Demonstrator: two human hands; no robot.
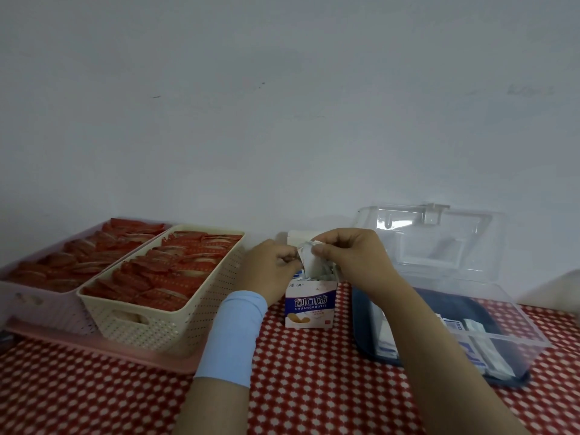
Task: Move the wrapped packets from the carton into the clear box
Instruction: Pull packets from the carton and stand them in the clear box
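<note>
A small white and purple carton (310, 306) stands upright and open on the red checked cloth, with white wrapped packets (309, 265) sticking out of its top. My left hand (272, 267) and my right hand (346, 256) meet just above the carton, and both pinch the bunch of packets between fingers and thumbs. To the right sits the clear box (502, 312) with a dark blue base and its lid raised. Several white and blue packets (474, 343) lie inside it.
A cream perforated basket (163, 318) and a pink basket (40, 296), both full of red wrapped items, stand at the left. A pale wall rises right behind the table. A blue sleeve band covers my left wrist.
</note>
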